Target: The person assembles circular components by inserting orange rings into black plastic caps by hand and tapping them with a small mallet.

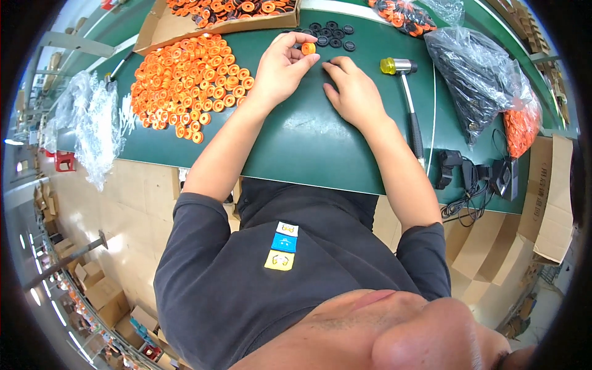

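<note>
Between the fingertips and thumb of my left hand [279,73] is a small orange wheel-shaped part [308,48], held above the green table. My right hand [353,92] is to its right, thumb apart from the fingers. Its fingertips reach down to the table near a dark bit, too covered to make out. Just beyond both hands lies a cluster of black round parts [335,42]. A large heap of orange wheel-shaped parts [185,77] spreads to the left of my left hand.
A cardboard tray [228,28] of orange and dark parts stands at the far left. Right of my right hand lies a mallet [408,98]. Beyond it are a plastic bag of black parts [472,74], a bag of orange parts [521,131] and a cabled black device [505,177].
</note>
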### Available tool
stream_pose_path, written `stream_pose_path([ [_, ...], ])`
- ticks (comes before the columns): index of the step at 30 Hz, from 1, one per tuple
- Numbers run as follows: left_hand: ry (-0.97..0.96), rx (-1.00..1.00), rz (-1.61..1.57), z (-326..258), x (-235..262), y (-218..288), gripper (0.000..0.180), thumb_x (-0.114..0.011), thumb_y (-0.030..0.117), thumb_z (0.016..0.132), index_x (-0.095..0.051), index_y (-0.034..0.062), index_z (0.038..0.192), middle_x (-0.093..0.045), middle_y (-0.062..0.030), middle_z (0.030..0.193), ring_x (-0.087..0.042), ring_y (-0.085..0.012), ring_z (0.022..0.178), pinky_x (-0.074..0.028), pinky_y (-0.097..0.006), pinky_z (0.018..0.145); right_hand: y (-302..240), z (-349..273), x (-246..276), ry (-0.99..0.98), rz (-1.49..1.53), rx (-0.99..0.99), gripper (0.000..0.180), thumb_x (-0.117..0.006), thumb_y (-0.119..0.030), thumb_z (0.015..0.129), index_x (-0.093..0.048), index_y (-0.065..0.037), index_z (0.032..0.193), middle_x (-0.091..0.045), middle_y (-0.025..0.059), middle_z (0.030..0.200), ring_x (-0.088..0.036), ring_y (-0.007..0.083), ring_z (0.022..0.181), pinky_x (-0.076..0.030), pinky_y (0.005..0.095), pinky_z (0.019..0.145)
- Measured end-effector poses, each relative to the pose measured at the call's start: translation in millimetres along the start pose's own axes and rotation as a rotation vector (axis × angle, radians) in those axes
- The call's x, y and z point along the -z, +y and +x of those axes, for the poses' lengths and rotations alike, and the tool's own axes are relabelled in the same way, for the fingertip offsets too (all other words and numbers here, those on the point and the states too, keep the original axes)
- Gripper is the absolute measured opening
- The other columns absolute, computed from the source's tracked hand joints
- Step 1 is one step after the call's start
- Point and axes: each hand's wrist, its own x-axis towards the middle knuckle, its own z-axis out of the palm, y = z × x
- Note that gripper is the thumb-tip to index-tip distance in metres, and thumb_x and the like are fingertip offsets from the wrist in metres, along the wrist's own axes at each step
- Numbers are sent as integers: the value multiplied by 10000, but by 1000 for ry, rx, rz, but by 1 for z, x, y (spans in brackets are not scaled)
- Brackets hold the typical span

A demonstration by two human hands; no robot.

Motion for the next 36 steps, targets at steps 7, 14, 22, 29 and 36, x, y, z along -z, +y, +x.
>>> stream_pose_path([
  [7,-86,-7,-222,-13,-10,-18,329,-676,1,923,-635,20,1248,-634,-16,1039,-624,-66,892,-507,-208,824,6,-15,18,-45,38,-188,262,-704,-64,837,-703,-59,1099,-606,117,949,-645,320,877,-531,420,779],
  [14,-193,-43,-116,-23,-10,-11,350,-668,10,911,-628,18,1258,-622,-33,1079,-621,-92,934,-513,-240,862,20,-14,20,14,328,-387,177,-627,-44,945,-694,-20,1108,-624,90,921,-657,182,773,-522,294,705],
  [22,-244,81,-278,-27,-17,-9,296,-665,32,930,-615,-9,1219,-676,-55,1069,-645,-95,956,-522,-255,874,9,-13,35,10,1137,-492,246,-627,-22,964,-642,40,1202,-619,54,1001,-671,142,849,-558,266,777],
  [29,-322,113,-530,-31,-25,-7,313,-627,0,944,-614,-52,1252,-714,-84,1059,-686,-110,966,-553,-260,884,10,-18,26,0,1373,-423,373,-699,86,862,-556,44,1203,-628,118,1116,-675,151,912,-572,285,854],
  [36,-331,163,-575,-31,-24,-10,370,-626,-22,947,-582,-51,1313,-671,-110,1201,-661,-149,1084,-523,-281,980,8,-16,23,149,880,-291,357,-745,59,822,-649,40,1166,-659,91,1096,-673,140,929,-562,275,832],
])
